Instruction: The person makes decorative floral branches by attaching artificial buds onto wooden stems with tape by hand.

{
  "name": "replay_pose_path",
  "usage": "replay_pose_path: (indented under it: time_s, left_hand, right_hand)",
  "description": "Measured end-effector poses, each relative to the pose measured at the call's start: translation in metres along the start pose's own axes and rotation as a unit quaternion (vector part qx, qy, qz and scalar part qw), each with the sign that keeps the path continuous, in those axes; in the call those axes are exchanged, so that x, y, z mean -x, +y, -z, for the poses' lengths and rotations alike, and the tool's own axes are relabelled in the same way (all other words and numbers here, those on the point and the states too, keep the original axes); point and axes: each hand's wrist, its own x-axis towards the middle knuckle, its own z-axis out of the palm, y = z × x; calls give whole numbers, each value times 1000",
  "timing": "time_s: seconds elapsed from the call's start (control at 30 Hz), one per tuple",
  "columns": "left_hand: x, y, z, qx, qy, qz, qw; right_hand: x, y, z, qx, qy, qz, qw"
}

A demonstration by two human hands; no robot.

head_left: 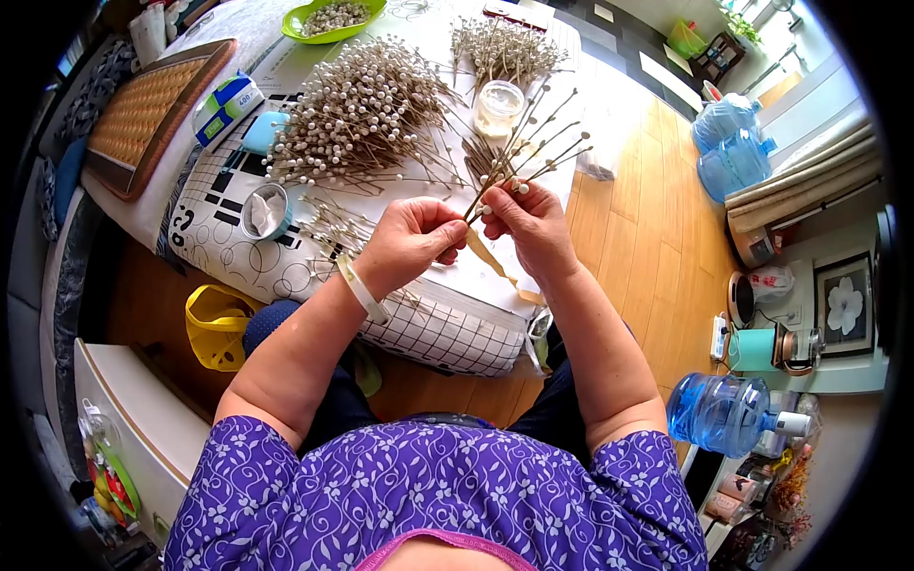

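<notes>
My left hand (pixel 411 246) pinches the lower end of a few thin brown stems (pixel 479 198), over the table's near part. Close beside it on the right, my right hand (pixel 529 226) has its fingers closed round the same stems higher up, by some small white beads. The stems fan out up and to the right, with dark buds at their tips. A tan strip of tape (pixel 487 257) hangs down between my hands. Beyond them lies a large heap of white-beaded stems (pixel 357 109). An open round jar (pixel 498 107) stands behind my right hand.
A patterned cloth (pixel 233 249) covers the table. On it are a green bowl (pixel 333 19), a tissue pack (pixel 228 107) and a small tin (pixel 266 212) with white contents. A yellow bag (pixel 217 328) is at the lower left; blue water bottles (pixel 719 414) stand at the right.
</notes>
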Motion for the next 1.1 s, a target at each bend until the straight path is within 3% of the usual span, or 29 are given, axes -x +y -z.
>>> replay_pose_path:
  time_s: [0.3, 0.4, 0.5, 0.57, 0.63, 0.7, 0.83, 0.87, 0.9, 0.97, 1.1]
  left_hand:
    - [0, 2, -1, -23, 60, -34, 997]
    - [2, 9, 3, -42, 71, -36, 996]
    - [1, 13, 16, -46, 96, -69, 992]
    - [4, 19, 18, -32, 118, -76, 990]
    - [6, 23, 20, -33, 121, -78, 989]
    - [7, 25, 23, -34, 126, -82, 988]
    - [8, 30, 26, -6, 129, -93, 987]
    - [10, 31, 27, 5, 123, -90, 988]
    - [12, 31, 29, 15, 118, -87, 989]
    - [14, 32, 32, 3, 126, -90, 988]
    - [15, 33, 33, 15, 111, -88, 990]
  right_hand:
    - [-4, 7, 1, -58, -1, 1, 998]
    - [-7, 7, -1, -79, -22, -42, 996]
    - [-10, -3, 4, 96, -75, -38, 992]
    - [-23, 2, 34, 273, 5, 24, 962]
    - [-39, 3, 67, 226, 127, 74, 963]
    - [-49, -5, 79, 418, 218, 117, 874]
    - [-50, 7, 63, 539, 162, 3, 826]
    - [-51, 16, 62, 572, 142, 62, 806]
    - [-51, 15, 53, 598, 132, 15, 791]
    - [-51, 18, 42, 682, 138, 22, 718]
    - [-61, 29, 41, 669, 150, 60, 725]
